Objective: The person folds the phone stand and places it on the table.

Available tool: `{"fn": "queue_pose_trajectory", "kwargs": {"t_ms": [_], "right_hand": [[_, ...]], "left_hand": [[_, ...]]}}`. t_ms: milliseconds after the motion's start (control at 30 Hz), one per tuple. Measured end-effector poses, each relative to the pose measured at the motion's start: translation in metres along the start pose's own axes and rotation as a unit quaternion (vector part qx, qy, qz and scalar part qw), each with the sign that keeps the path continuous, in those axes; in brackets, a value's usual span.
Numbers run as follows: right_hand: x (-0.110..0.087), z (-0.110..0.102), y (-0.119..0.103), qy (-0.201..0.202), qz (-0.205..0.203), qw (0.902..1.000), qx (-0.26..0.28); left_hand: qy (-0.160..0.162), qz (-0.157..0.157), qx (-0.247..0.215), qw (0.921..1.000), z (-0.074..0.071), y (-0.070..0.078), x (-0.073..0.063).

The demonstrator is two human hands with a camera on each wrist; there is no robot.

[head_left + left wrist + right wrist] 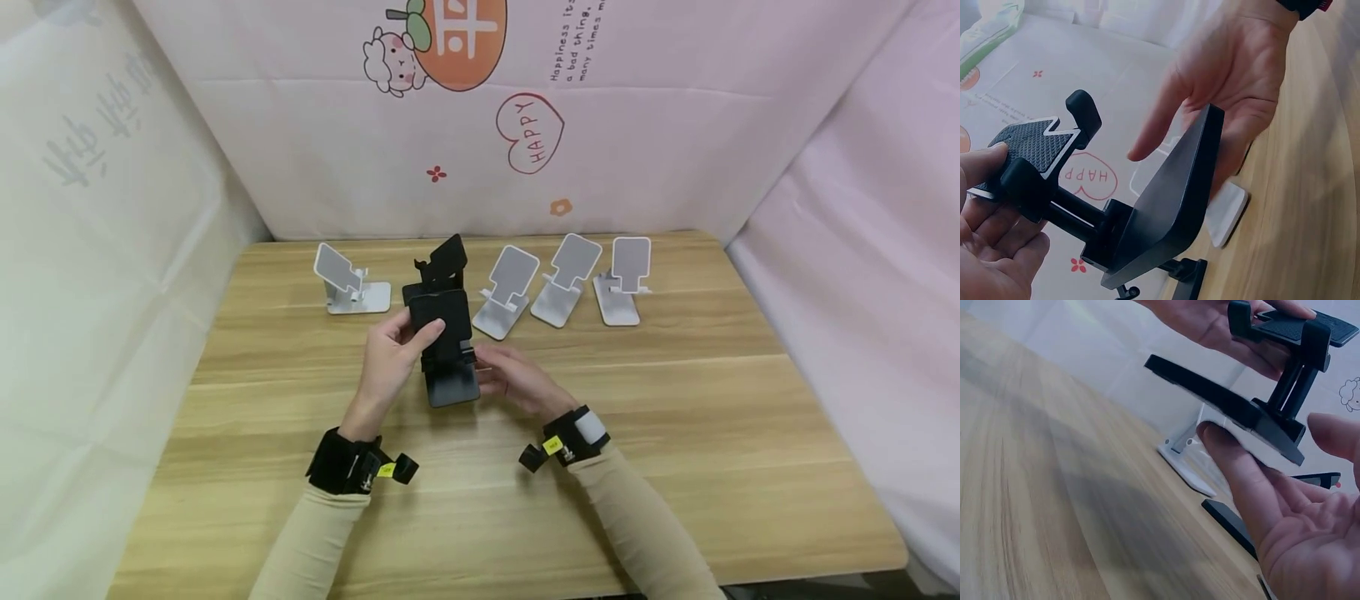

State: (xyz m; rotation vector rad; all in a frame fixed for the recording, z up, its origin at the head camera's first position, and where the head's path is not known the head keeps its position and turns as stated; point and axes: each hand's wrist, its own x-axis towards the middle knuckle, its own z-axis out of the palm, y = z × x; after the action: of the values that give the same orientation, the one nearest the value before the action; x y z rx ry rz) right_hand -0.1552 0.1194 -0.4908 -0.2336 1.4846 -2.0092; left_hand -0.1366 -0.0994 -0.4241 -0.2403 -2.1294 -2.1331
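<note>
A black folding phone stand [452, 387] is held up off the table in the head view. My left hand [386, 358] pinches its padded upper plate [1030, 147], with the thumb on the face and the fingers behind. My right hand [521, 379] is beside the stand's base, its fingers extended. In the right wrist view, the fingers [1241, 469] lie along the underside of the base plate [1207, 390], while the thumb stands apart from it. Whether those fingers touch the base is hard to tell.
Behind the held stand, another black phone stand [447, 257] is on the wooden table [675, 450]. One white stand [360, 297] stands to its left. To the right are three more white stands, the nearest being a tilted one [513, 279]. A printed cloth [637, 150] hangs behind.
</note>
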Motion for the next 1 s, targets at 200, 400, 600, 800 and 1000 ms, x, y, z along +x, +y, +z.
{"fn": "queue_pose_trajectory", "kwargs": {"t_ms": [200,400,600,800,1000], "right_hand": [[0.001,0.0,0.003,-0.008,-0.01,0.9999,-0.004],[-0.001,0.003,0.003,-0.008,-0.018,0.9998,0.001],[-0.002,0.004,0.001,-0.019,-0.026,0.9994,0.009],[-0.004,0.006,0.002,-0.038,-0.03,0.9988,0.009],[-0.005,0.005,0.003,-0.038,-0.029,0.9989,0.002]], "left_hand": [[-0.01,-0.021,0.016,0.9996,0.0,-0.002,0.0],[-0.06,-0.034,0.016,0.9975,-0.005,-0.002,0.005],[-0.123,-0.01,0.026,0.992,-0.012,-0.006,0.009],[-0.14,-0.008,0.039,0.9894,-0.013,-0.007,0.01],[-0.137,-0.014,0.051,0.9891,-0.013,-0.006,0.01]]}}
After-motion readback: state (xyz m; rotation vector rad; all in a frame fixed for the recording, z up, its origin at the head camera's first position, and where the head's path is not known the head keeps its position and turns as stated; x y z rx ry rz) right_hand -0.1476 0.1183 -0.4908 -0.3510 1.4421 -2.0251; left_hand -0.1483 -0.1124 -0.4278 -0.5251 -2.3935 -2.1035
